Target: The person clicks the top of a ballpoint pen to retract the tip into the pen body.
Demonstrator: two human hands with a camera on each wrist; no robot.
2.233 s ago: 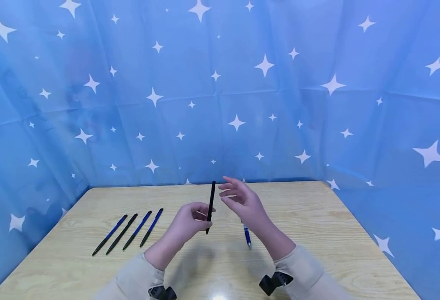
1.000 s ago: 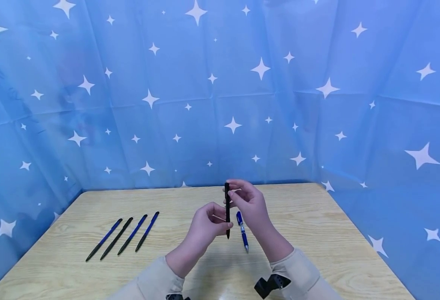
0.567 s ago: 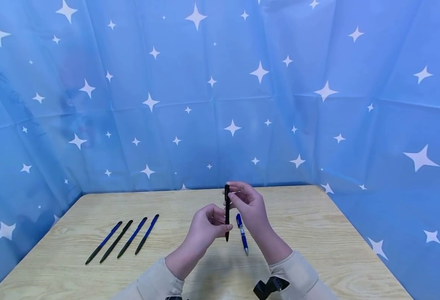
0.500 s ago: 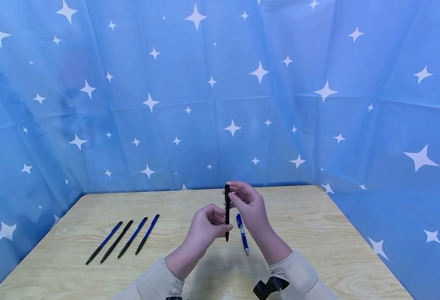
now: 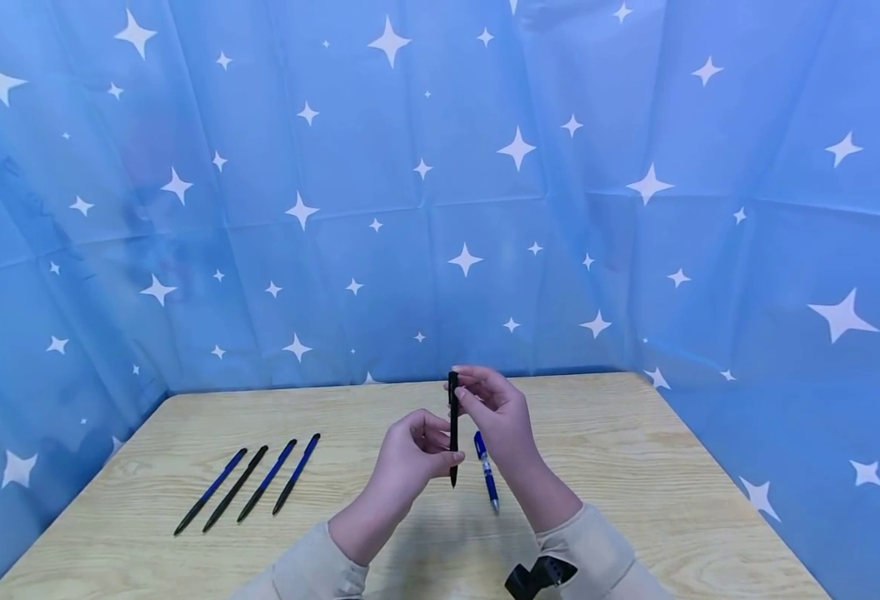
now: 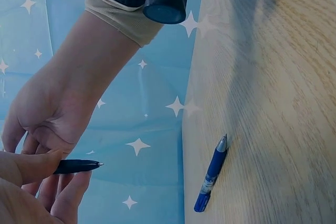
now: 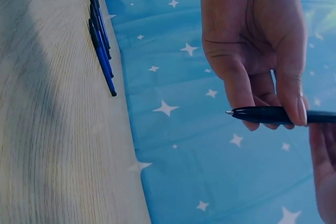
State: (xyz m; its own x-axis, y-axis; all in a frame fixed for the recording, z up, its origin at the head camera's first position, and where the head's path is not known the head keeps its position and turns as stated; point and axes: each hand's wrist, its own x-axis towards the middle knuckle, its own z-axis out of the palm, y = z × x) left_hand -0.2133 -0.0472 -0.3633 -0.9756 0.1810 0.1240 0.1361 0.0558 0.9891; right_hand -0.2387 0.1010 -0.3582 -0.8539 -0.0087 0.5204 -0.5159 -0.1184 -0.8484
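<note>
Between my two hands a slim black ballpoint pen (image 5: 453,427) stands nearly upright above the table, its clip end up. My left hand (image 5: 404,458) pinches its lower part between thumb and fingers. Higher up, my right hand (image 5: 502,415) grips the clip end, thumb on the near side and index finger over the top. In the right wrist view the metal writing tip shows bare at the end of the pen (image 7: 268,114). A blue pen (image 5: 487,473) with a clear, patterned middle lies on the table beneath the right hand.
On the left of the wooden table (image 5: 597,467), several pens (image 5: 260,481) lie in a slanted row, blue-and-black ones and an all-black one. A blue curtain (image 5: 380,167) with white stars hangs behind the table and along both sides.
My right hand, open and apart from the pen 2.2 seconds ago, has taken hold of its upper end. The left hand moved right with the pen, now more upright. Both hands have since held almost still.
</note>
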